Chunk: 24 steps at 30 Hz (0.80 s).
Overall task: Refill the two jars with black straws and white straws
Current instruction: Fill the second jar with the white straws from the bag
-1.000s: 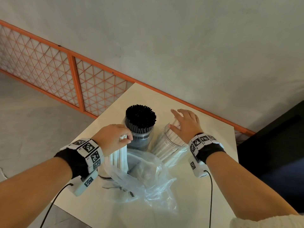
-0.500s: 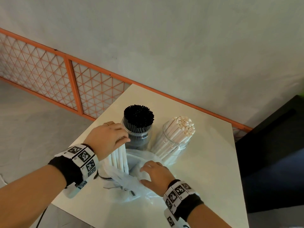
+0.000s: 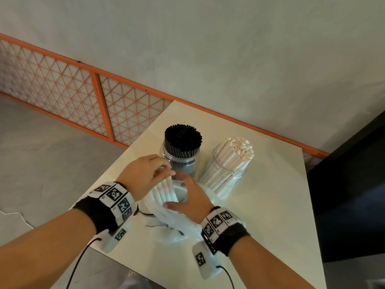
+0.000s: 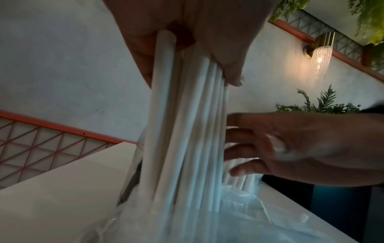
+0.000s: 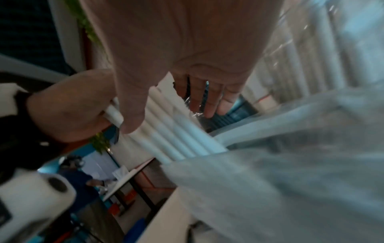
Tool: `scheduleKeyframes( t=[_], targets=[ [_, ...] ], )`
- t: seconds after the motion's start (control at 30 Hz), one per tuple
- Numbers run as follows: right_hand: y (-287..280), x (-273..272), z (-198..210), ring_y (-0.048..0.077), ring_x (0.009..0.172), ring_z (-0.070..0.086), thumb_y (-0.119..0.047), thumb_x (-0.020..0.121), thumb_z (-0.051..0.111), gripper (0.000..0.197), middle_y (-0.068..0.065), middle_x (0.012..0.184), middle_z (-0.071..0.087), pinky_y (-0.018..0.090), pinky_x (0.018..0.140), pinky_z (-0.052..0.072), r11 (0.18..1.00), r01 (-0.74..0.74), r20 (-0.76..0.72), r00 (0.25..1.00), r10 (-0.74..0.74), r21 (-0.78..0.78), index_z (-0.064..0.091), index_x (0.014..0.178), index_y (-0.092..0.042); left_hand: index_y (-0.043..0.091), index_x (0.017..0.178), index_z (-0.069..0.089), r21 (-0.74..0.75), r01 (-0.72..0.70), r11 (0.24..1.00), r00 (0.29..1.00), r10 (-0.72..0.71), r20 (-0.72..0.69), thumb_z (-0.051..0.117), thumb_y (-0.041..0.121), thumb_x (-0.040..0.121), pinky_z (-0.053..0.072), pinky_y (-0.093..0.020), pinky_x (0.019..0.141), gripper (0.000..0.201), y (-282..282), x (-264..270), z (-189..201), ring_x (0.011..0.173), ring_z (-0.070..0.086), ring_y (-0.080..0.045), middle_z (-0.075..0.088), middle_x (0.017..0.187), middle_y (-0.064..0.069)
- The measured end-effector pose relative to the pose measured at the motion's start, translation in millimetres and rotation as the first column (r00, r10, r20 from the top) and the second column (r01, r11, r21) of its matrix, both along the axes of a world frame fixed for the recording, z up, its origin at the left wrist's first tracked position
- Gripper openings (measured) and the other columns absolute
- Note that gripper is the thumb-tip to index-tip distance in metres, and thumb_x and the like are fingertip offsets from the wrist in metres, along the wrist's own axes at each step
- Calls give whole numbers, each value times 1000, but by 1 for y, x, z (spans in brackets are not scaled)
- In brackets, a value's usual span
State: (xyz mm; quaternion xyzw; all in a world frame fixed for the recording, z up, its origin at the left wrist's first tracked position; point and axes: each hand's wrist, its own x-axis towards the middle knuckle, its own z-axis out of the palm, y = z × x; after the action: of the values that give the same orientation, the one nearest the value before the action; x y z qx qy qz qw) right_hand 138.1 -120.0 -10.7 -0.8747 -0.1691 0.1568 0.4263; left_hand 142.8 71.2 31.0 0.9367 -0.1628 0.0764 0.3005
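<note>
The straws [image 3: 164, 190] I grip in my left hand [image 3: 143, 174] are plain white, and the bag [image 3: 177, 226] around their lower ends is clear plastic with a pale sheen. Far from me, one clear jar [image 3: 181, 161] holds black straws [image 3: 183, 140], and the clear jar [image 3: 227, 174] to its right holds cream-white straws [image 3: 235, 155]. The table [image 3: 270, 205] is pale cream. Both my wristbands [image 3: 113, 198] are black with white blocks of black square-code markings. The railing [image 3: 100, 109] is orange with a diamond lattice, against a grey wall [image 3: 208, 49].
</note>
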Motion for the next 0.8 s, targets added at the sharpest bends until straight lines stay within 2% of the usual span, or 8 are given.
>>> scheduleKeyframes(
  t=[0.17, 0.27, 0.37, 0.43, 0.53, 0.6, 0.67, 0.8],
  targets=[
    [31, 8, 8, 7, 100, 55, -22, 76, 78, 58, -9, 107, 57, 21, 88, 42, 984, 107, -98, 991, -93, 143, 48, 126, -16, 28, 106, 62, -78, -13, 997, 999, 9, -45, 44, 75, 73, 36, -6, 72, 60, -16, -3, 7, 88, 56, -1, 58, 101, 18],
    [31, 16, -1, 9, 91, 62, -19, 73, 79, 41, -7, 98, 65, 31, 87, 51, 972, 165, -120, 982, -146, 168, 62, 110, -18, 32, 113, 55, -85, -6, 996, 994, -4, -107, 56, 73, 67, 42, -14, 77, 62, -10, -10, 7, 93, 55, -1, 55, 108, 19],
    [27, 20, -8, 18, 95, 66, -22, 70, 79, 35, 3, 100, 71, 42, 88, 54, 956, 204, -123, 976, -181, 212, 66, 102, -17, 28, 119, 53, -34, 0, 999, 992, -4, -126, 68, 45, 77, 47, -26, 83, 48, -2, -12, -2, 97, 58, -9, 59, 113, 10],
    [23, 21, -10, 18, 94, 67, -25, 68, 82, 38, 4, 98, 72, 42, 88, 54, 937, 252, -172, 961, -215, 240, 68, 101, -14, 25, 113, 57, -4, -25, 1000, 993, 24, -113, 65, 32, 84, 48, -32, 81, 30, 0, -10, -7, 92, 59, -15, 62, 105, 5],
    [15, 21, -9, 17, 91, 68, -37, 63, 82, 44, 3, 94, 73, 42, 86, 56, 913, 307, -219, 942, -253, 267, 69, 99, -14, 24, 103, 60, 17, -52, 999, 991, 54, -124, 59, 30, 89, 49, -35, 77, 16, 0, -6, -8, 83, 60, -16, 64, 95, 5],
    [7, 21, -1, 17, 88, 68, -35, 68, 80, 34, 1, 91, 73, 38, 83, 57, 883, 353, -225, 929, -293, 310, 70, 94, -16, 25, 100, 59, 35, -49, 998, 987, 54, -148, 57, 29, 90, 49, -35, 74, 11, -2, -3, -5, 78, 59, -15, 65, 91, 5],
    [-4, 20, 17, 15, 79, 66, -22, 76, 77, 11, -1, 79, 69, 31, 73, 56, 836, 412, -226, 909, -350, 362, 69, 81, -18, 24, 97, 57, 63, -41, 997, 985, 51, -166, 54, 27, 91, 49, -30, 69, 7, -4, 1, -2, 72, 58, -14, 63, 84, 5],
    [-34, 23, 69, 10, 79, 67, -26, 77, 75, 15, 1, 88, 73, 26, 68, 49, 775, 436, -140, 896, -421, 458, 71, 85, -14, 20, 105, 56, 131, -33, 991, 980, 58, -192, 48, 28, 95, 35, -19, 57, 14, -9, 13, 3, 67, 52, -9, 56, 75, 9]
  ],
)
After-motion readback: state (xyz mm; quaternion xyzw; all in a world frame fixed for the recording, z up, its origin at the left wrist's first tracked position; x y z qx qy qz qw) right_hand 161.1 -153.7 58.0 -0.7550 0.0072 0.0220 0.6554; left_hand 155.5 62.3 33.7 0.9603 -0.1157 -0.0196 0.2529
